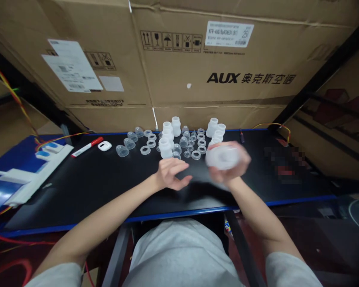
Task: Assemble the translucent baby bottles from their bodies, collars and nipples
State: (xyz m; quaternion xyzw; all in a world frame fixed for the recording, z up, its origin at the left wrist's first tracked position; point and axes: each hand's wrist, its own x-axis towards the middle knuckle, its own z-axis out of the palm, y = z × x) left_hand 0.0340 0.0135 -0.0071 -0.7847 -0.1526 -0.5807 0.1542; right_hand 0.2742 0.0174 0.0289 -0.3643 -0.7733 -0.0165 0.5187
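Blurred by motion, my right hand (231,169) is wrapped round a whitish translucent bottle (223,156), its round end facing me. My left hand (172,174) hovers over the black mat with its fingers apart and nothing in it, just in front of a row of frosted bottles (166,147). More frosted bottles (213,126) stand behind my right hand. Between the two groups lie clear rings (195,155), small discs and clear domed caps (183,142). Further left are several clear domed caps (122,150) and a column of rings (145,150).
A red and white marker (87,147) and a white oval item (104,146) lie at the left, near a white power strip (42,175). A large cardboard box (179,71) stands behind the mat. At the back right lies a small dark tool (242,136).
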